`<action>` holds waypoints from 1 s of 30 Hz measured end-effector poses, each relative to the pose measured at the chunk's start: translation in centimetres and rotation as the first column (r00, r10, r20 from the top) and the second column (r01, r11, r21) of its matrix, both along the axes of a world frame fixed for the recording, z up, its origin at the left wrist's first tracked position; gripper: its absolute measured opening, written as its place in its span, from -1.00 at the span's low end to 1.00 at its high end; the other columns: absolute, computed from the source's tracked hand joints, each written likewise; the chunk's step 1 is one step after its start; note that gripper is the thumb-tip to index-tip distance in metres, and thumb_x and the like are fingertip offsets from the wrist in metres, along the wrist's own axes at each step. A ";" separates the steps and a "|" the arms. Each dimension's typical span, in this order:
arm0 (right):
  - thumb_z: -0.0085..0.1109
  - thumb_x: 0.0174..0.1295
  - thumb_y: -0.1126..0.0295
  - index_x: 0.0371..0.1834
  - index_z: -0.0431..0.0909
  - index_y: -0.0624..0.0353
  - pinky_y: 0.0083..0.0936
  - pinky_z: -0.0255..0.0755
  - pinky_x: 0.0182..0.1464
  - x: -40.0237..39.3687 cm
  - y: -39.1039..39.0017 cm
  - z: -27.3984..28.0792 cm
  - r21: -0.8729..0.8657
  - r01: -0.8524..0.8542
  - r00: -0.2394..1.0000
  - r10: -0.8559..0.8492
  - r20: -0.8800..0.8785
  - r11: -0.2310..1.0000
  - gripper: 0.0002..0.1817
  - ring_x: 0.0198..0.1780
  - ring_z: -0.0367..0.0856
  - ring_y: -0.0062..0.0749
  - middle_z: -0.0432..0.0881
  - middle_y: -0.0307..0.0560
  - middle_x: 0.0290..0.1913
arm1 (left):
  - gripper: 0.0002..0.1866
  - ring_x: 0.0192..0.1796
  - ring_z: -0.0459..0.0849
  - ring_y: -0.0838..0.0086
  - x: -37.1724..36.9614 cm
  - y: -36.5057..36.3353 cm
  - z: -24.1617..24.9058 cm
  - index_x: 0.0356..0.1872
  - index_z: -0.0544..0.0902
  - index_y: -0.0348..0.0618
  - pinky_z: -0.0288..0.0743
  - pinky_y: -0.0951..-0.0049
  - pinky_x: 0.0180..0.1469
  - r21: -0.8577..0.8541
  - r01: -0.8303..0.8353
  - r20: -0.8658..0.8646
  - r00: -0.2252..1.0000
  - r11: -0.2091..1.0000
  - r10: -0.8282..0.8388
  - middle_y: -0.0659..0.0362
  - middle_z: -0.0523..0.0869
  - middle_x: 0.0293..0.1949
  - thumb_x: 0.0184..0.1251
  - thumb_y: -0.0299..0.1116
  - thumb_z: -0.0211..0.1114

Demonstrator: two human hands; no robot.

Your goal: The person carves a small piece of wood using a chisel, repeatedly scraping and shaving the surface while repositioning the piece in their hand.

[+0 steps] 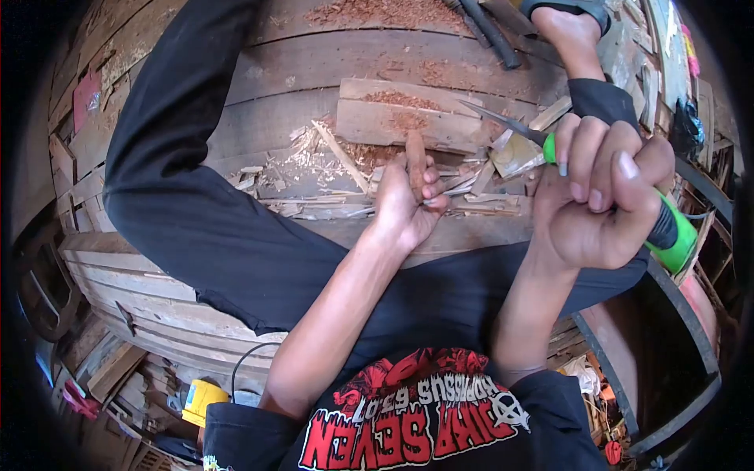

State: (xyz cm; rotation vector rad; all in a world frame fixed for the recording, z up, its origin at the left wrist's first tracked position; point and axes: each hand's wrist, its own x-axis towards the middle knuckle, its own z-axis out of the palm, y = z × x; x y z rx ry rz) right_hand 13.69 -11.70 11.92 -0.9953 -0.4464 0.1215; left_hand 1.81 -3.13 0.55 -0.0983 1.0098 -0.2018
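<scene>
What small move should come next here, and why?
Probably bring the tool's blade to the wood: the left hand holds it with one end at the board, the right hand grips the tool, the blade is apart from the wood, and reddish dust lies on the board.

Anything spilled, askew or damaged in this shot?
Yes, litter: pale shavings lie strewn on the floor, and loose reddish sawdust sits on the board. Both look untidy, being scattered rather than gathered. Nothing seems amiss at the left hand, holding a wood piece, or the right hand, gripping a green-handled tool.
</scene>
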 end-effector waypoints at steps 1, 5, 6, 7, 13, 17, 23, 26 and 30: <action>0.01 0.27 0.56 -0.44 0.23 0.08 -0.63 0.11 -0.55 0.1 -0.2 0.4 -0.015 0.001 1.000 -0.002 -0.016 1.000 -0.80 -0.64 0.16 -0.71 0.48 -0.18 -0.46 | -0.72 -0.63 0.32 0.70 0.3 0.0 0.3 -0.23 0.44 -0.09 0.19 0.63 -0.58 -0.010 -0.020 -0.032 0.999 1.000 0.020 0.39 0.41 -0.56 0.68 -0.21 -0.16; 0.09 0.21 0.70 -0.45 0.24 0.13 -0.62 0.15 -0.56 -3.7 1.3 -6.9 -0.228 0.173 0.984 -0.179 -0.008 0.958 -0.74 -0.61 0.25 -0.70 0.37 -0.30 -0.59 | -0.66 -0.58 0.31 0.66 -0.2 0.1 -0.6 -0.21 0.40 -0.01 0.19 0.56 -0.51 -0.008 0.001 0.069 0.998 1.000 0.000 0.36 0.39 -0.54 0.67 0.03 0.05; 0.07 0.22 0.69 -0.44 0.22 0.14 -0.62 0.13 -0.57 -3.0 1.9 -5.6 -0.267 0.189 0.981 -0.194 0.009 0.945 -0.74 -0.62 0.22 -0.69 0.33 -0.32 -0.63 | -0.66 -0.58 0.31 0.66 0.0 0.3 -0.8 -0.20 0.40 -0.01 0.19 0.56 -0.51 0.004 -0.011 0.061 0.998 1.000 0.011 0.36 0.39 -0.54 0.67 0.03 0.05; -0.04 0.32 0.54 -0.50 0.22 0.02 -0.58 0.02 -0.54 -2.6 1.9 -3.7 -0.255 0.159 0.978 -0.188 -0.095 0.954 -0.75 -0.65 0.07 -0.69 0.19 -0.39 -0.63 | -0.66 -0.58 0.31 0.66 -0.2 -0.2 -0.5 -0.20 0.40 -0.01 0.18 0.56 -0.51 -0.005 -0.011 0.034 0.999 1.000 0.011 0.36 0.40 -0.54 0.67 0.03 0.05; -0.06 0.32 0.49 -0.56 0.12 -0.01 -0.54 0.08 -0.48 -3.1 1.7 -2.6 -0.222 0.084 0.996 -0.091 -0.024 0.971 -0.69 -0.66 0.08 -0.66 0.12 -0.38 -0.66 | -0.78 -0.60 0.32 0.70 0.4 -0.4 0.1 -0.16 0.45 -0.07 0.21 0.59 -0.53 -0.013 -0.057 -0.015 0.998 0.998 0.057 0.38 0.43 -0.53 0.66 -0.23 -0.12; -0.02 0.31 0.54 -0.55 0.15 0.03 -0.54 0.03 -0.52 -3.4 2.5 -3.2 -0.323 0.141 0.989 -0.146 0.011 0.936 -0.70 -0.66 0.06 -0.66 0.15 -0.35 -0.66 | -0.79 -0.61 0.32 0.70 0.4 -0.1 0.7 -0.22 0.45 -0.04 0.19 0.62 -0.54 0.004 -0.072 -0.005 0.997 0.997 0.072 0.38 0.43 -0.54 0.64 -0.25 -0.10; -0.08 0.29 0.46 -0.54 0.15 0.03 -0.46 0.15 -0.44 -2.7 1.3 -1.5 -0.268 0.027 0.999 -0.017 0.036 0.963 -0.75 -0.59 0.16 -0.60 0.17 -0.34 -0.63 | -0.74 -0.59 0.31 0.65 0.0 -0.4 -0.7 -0.28 0.42 0.02 0.18 0.57 -0.51 -0.048 -0.070 -0.009 0.998 0.996 0.069 0.36 0.40 -0.53 0.66 -0.17 -0.09; -0.06 0.26 0.44 -0.52 0.13 0.10 -0.47 0.18 -0.45 -5.2 3.3 -2.6 -0.468 0.047 0.996 -0.078 -0.047 0.882 -0.76 -0.58 0.15 -0.58 0.15 -0.29 -0.63 | -0.68 -0.59 0.29 0.64 0.4 0.0 -1.0 -0.33 0.38 0.06 0.16 0.54 -0.51 -0.029 -0.100 0.109 0.989 0.995 0.102 0.36 0.37 -0.53 0.69 -0.07 -0.01; -0.06 0.28 0.44 -0.54 0.14 0.08 -0.51 0.19 -0.45 -3.2 2.2 -1.7 -0.282 0.033 0.999 -0.041 -0.024 0.959 -0.74 -0.60 0.10 -0.59 0.14 -0.29 -0.63 | -0.67 -0.58 0.29 0.64 0.2 -0.2 -0.9 -0.33 0.38 0.01 0.17 0.55 -0.50 -0.058 -0.091 0.024 0.995 0.994 0.093 0.35 0.38 -0.52 0.69 -0.08 -0.02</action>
